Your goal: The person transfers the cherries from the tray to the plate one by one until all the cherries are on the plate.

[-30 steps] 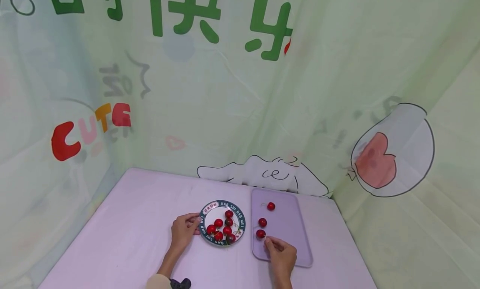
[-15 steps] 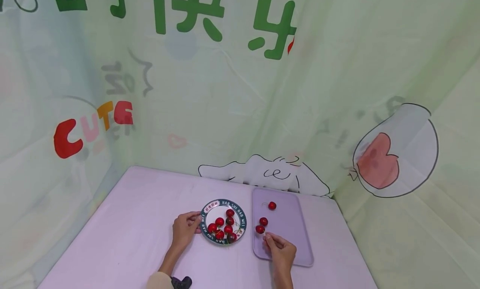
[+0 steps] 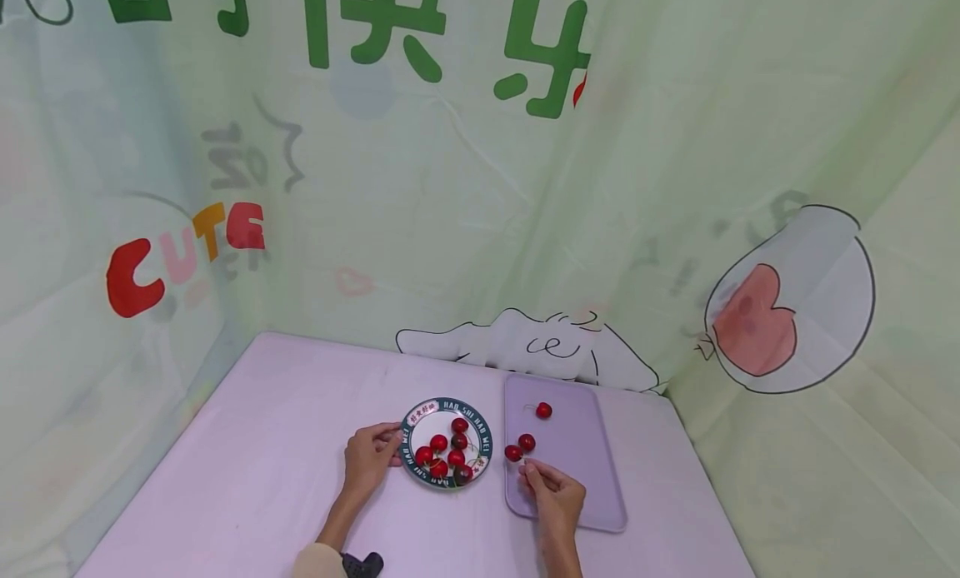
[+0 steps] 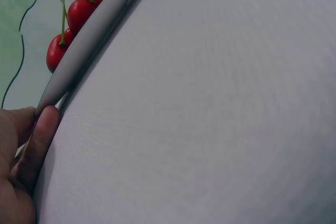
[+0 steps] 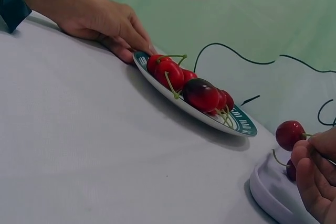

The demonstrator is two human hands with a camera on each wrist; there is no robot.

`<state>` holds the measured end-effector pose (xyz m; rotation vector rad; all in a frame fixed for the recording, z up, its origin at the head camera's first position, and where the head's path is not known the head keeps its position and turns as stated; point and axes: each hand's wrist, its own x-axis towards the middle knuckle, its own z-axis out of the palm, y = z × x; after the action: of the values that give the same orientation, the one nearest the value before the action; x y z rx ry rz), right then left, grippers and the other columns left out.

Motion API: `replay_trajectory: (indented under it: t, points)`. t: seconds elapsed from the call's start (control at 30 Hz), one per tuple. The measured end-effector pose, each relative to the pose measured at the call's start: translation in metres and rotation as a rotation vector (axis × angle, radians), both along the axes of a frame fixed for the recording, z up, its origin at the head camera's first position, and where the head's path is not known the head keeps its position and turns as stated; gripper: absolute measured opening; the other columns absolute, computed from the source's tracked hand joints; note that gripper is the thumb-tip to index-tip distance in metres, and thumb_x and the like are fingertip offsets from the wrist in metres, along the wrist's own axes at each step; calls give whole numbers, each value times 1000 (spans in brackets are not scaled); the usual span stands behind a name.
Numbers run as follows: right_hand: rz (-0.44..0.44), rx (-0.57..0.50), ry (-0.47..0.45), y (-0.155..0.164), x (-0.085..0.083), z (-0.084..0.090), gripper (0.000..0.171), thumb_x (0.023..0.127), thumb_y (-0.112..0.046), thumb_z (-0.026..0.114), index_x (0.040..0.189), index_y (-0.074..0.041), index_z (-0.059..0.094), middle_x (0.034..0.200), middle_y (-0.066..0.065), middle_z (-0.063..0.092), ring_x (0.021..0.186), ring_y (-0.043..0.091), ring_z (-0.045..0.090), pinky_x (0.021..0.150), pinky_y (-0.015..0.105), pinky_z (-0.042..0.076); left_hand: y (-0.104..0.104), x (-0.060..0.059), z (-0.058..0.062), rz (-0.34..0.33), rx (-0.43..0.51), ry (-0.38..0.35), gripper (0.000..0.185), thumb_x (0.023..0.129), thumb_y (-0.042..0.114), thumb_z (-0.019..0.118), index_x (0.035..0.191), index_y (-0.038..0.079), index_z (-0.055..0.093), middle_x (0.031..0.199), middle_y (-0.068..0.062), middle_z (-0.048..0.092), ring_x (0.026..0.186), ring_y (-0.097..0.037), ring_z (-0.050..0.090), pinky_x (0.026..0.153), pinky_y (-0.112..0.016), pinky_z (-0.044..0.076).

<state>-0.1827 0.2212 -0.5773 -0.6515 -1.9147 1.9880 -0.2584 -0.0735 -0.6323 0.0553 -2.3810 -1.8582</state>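
Observation:
A round plate point(image 3: 411, 420) with a dark lettered rim holds several red cherries point(image 3: 447, 453). My left hand point(image 3: 369, 458) grips the plate's left rim point(image 4: 63, 74); its fingers point(image 5: 123, 38) curl at the edge in the right wrist view. My right hand point(image 3: 552, 488) pinches the stem of one cherry point(image 3: 513, 452), seen as the cherry point(image 5: 290, 134) lifted over the left edge of a lilac cutting board point(image 3: 577, 478). Two more cherries, one cherry point(image 3: 527, 441) and another cherry point(image 3: 543, 410), lie on the board.
The pale lilac tabletop point(image 3: 247, 445) is boxed in by a green printed cloth backdrop point(image 3: 465, 186) behind and on both sides. A dark wrist strap point(image 3: 362, 565) shows on my left forearm at the bottom edge.
My right hand has carried the pinched cherry up and leftward, from the board's lower left toward the plate. The left hand has stayed on the plate rim.

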Motion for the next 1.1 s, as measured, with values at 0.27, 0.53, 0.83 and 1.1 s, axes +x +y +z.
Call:
replay_trajectory:
  t: [0.27,0.53,0.83,1.1]
  points:
    - [9,17,-12,-4,-5,0,25,101,0,75,122,14,75,96,21,84,74,13,80,71,23,68,1,1,-1,5,-12,-7,28,106,12,73,131,0,76,96,-10,76,64,-13,73,61,-15,61]
    - [31,-2,0,-8,-11,-1,27,102,-2,75,125,12,75,99,21,84,76,12,80,72,21,67,1,0,-1,9,-6,0,28,106,12,73,131,0,76,96,-11,76,65,-13,73,62,-15,61]
    - [60,-36,3,-13,-14,6,30,102,-1,75,127,15,73,97,19,84,75,10,80,72,21,67,2,1,-1,14,-6,-6,27,105,11,73,130,0,77,97,-11,77,63,-12,73,61,-15,61]
    - [77,-20,-11,-19,-16,23,30,102,-3,74,128,13,73,104,21,84,79,9,79,78,22,68,2,1,0,9,7,1,27,105,10,73,130,-1,76,97,-12,77,65,-13,74,61,-15,62]
